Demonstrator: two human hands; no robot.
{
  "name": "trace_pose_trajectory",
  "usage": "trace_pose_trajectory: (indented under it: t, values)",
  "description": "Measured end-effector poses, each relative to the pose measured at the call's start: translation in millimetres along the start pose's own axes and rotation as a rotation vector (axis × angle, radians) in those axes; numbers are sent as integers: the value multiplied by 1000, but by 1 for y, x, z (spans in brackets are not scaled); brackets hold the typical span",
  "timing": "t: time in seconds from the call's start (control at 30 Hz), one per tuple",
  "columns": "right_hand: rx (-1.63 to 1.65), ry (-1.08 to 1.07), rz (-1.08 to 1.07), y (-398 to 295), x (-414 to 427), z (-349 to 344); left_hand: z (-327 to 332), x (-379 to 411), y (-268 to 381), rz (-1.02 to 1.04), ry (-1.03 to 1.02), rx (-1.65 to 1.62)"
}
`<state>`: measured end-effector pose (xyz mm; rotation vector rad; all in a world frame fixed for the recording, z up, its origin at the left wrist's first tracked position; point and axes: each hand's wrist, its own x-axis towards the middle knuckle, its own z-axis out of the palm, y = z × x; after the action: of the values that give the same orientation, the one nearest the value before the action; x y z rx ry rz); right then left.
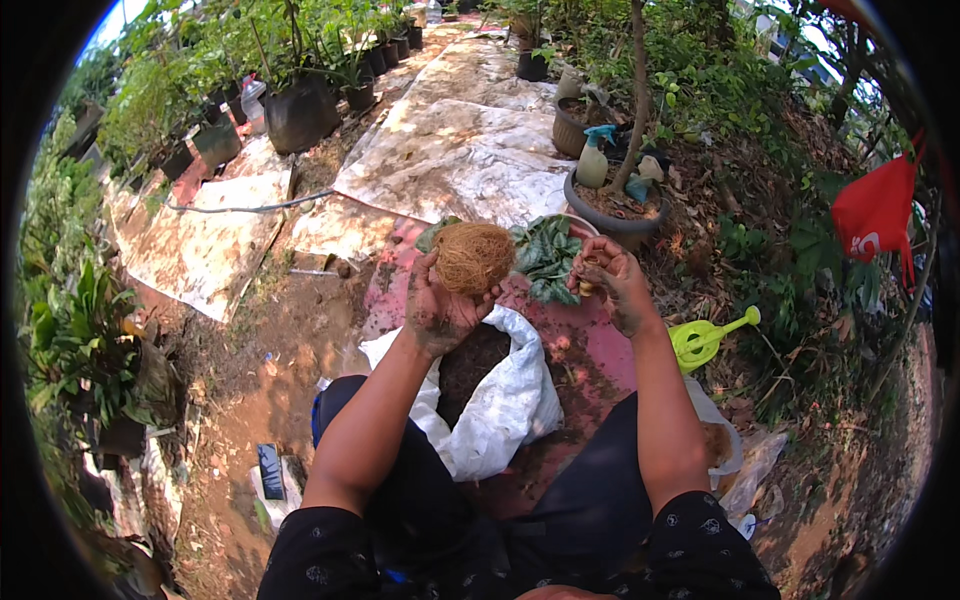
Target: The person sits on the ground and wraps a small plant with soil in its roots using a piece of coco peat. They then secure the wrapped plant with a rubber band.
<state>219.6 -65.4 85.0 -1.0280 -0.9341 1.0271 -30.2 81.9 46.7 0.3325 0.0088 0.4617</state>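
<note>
In my left hand (442, 315), palm up, rests a ball of brown coconut fibre (474, 257), its loose strands wrapped all round. My right hand (621, 283) is raised to the right of it, fingers pinched on a small yellowish thing (587, 286), mostly hidden and too small to name. Soil smears both hands. Dark green leaves of a potted plant (550, 255) show between the hands; its pale pot rim is partly covered. Below the ball, between my knees, stands a white woven sack (517, 420), its rim rolled down around dark soil (471, 367).
A yellow-green watering can (694, 343) lies to the right, near a clear bag (724, 442) with brown fibre. Behind it, a spray bottle (592, 165) stands in a round planter (622, 217) with a thin trunk. A phone (271, 471) lies at left. A red bag (874, 210) hangs at right.
</note>
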Motion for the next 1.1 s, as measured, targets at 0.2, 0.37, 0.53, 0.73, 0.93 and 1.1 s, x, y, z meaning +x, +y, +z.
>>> trace_pose_trajectory:
  t: [0.2,0.37,0.53,0.73,0.93,1.1]
  values:
    - [62,-86,64,17,4,-6,4,1,10,53,-69,-329]
    - [65,-156,128,51,8,30,12,1,11,166,-72,-424]
    - [-671,-183,-117,57,-8,85,16,2,17,301,-40,-406]
    - [-936,-429,-297,80,-38,135,0,6,23,459,25,-114]
    - [-584,-433,18,33,-47,161,-40,10,14,765,19,374]
    - [-299,-338,11,-9,-49,143,-20,-5,6,620,251,1360]
